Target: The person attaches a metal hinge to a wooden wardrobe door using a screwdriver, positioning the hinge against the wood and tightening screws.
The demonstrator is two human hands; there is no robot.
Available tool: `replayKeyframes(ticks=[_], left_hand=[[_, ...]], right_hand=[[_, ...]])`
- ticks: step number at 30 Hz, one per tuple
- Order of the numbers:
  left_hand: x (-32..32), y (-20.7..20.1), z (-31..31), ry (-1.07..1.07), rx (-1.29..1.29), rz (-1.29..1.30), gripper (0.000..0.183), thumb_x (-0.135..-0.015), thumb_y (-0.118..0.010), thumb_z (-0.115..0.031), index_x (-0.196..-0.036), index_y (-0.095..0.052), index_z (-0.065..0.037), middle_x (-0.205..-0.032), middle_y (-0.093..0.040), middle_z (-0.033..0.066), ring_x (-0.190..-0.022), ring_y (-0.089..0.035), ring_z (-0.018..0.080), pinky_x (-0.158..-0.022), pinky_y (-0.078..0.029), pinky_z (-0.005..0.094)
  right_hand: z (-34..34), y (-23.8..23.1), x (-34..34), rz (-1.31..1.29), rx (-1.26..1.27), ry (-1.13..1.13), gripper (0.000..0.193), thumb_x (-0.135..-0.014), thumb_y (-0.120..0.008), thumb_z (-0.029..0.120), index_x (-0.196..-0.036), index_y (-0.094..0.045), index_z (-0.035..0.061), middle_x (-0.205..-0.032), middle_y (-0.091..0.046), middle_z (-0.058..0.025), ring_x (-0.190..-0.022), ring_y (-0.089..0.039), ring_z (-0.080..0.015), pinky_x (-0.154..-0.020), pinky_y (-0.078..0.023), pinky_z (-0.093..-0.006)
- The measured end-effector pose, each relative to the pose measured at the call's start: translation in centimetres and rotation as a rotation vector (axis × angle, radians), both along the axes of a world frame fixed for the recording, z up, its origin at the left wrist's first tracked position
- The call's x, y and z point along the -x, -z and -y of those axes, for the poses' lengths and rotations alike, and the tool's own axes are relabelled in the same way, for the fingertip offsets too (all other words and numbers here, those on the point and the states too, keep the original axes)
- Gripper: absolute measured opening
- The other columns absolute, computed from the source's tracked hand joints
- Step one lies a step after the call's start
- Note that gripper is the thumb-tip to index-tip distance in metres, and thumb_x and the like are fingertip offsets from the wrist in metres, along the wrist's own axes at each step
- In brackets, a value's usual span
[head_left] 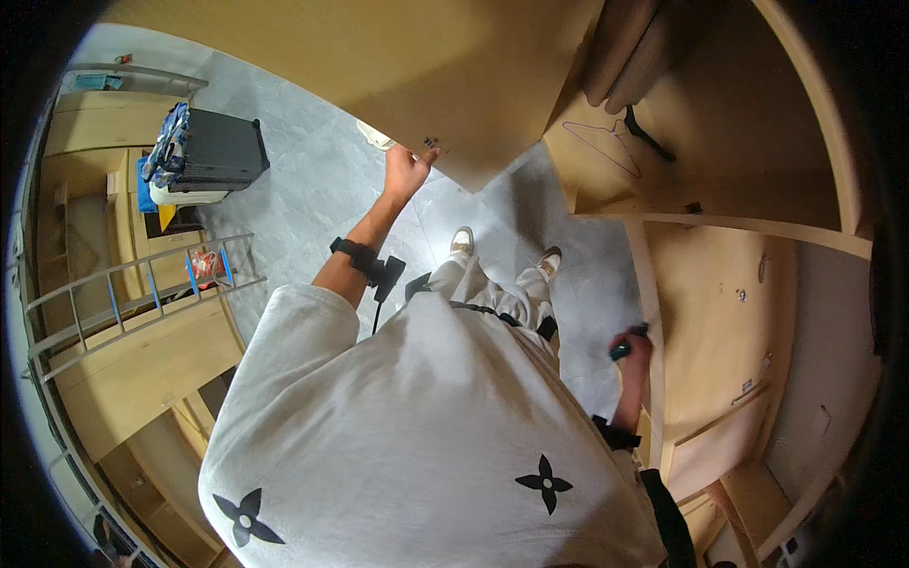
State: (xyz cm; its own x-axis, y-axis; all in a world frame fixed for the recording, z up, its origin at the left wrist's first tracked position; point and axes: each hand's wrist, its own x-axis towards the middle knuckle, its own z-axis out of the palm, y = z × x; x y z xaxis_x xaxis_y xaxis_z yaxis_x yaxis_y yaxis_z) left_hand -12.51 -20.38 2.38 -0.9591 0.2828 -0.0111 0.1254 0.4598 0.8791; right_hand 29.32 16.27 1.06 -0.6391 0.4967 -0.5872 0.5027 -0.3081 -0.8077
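My left hand (407, 175) grips the lower edge of an open wooden cupboard door (398, 71). Its thumb rests on the door's face beside a small metal fitting (430, 143), and the other fingers are mostly hidden behind the panel. Low on my right side, my right hand (632, 352) is closed around a small dark object (620, 350) with a greenish sheen, whose kind I cannot make out. The open cupboard compartment (757, 142) holds a thin purple wire hanger (606, 142), a black hanger (650, 135) and brown hanging cloth (620, 52).
A dark grey suitcase (227, 150) stands at the far left, with a blue-and-white patterned bundle (169, 147) against it. Metal bunk rails (142, 301) and wooden furniture line the left. More cupboard doors (720, 322) are at right. My shoes (462, 239) stand on grey tiled floor (322, 151).
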Motion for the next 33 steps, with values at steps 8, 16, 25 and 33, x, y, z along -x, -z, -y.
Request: replayKeyframes(ticks=[8, 16, 25, 33], left_hand=[[4.2, 1.6, -1.2, 0.036, -0.136, -0.155, 0.016, -0.079, -0.070, -0.004, -0.091, -0.063, 0.003, -0.081, -0.068, 0.0133, -0.075, -0.064, 0.0166, -0.066, -0.050, 0.0296], [6.4, 1.1, -1.2, 0.051, -0.070, -0.184, 0.017, -0.080, -0.072, -0.009, -0.088, -0.062, 0.003, -0.075, -0.068, 0.0096, -0.060, -0.060, 0.0112, -0.052, -0.046, 0.0247], [7.9, 1.4, -0.3, 0.042, -0.076, -0.184, 0.016, -0.081, -0.073, -0.010, -0.086, -0.067, 0.004, -0.078, -0.069, 0.0083, -0.069, -0.059, 0.0094, -0.060, -0.047, 0.0258], [8.1, 2.2, -0.6, 0.049, -0.097, -0.286, 0.015, -0.077, -0.073, -0.011, -0.084, -0.065, 0.001, -0.068, -0.067, 0.0108, -0.052, -0.057, 0.0140, -0.047, -0.044, 0.0268]], right_hand=[[14.1, -2.3, 23.3, -0.386, -0.450, -0.573, 0.042, -0.089, -0.060, 0.019, -0.126, -0.051, -0.0004, -0.096, -0.066, -0.0152, -0.082, -0.062, -0.0223, -0.076, -0.048, -0.0314], [17.6, -3.1, 29.6, -0.417, -0.451, -0.532, 0.034, -0.090, -0.059, 0.020, -0.117, -0.057, -0.0004, -0.097, -0.066, -0.0162, -0.083, -0.062, -0.0212, -0.078, -0.048, -0.0304], [18.5, -4.4, 32.3, -0.462, -0.482, -0.525, 0.030, -0.088, -0.058, 0.016, -0.115, -0.057, 0.0030, -0.095, -0.064, -0.0207, -0.085, -0.062, -0.0371, -0.075, -0.049, -0.0372], [18.0, -4.4, 32.1, -0.435, -0.569, -0.548, 0.032, -0.087, -0.061, 0.017, -0.115, -0.059, 0.0005, -0.098, -0.065, -0.0195, -0.085, -0.063, -0.0331, -0.075, -0.050, -0.0350]])
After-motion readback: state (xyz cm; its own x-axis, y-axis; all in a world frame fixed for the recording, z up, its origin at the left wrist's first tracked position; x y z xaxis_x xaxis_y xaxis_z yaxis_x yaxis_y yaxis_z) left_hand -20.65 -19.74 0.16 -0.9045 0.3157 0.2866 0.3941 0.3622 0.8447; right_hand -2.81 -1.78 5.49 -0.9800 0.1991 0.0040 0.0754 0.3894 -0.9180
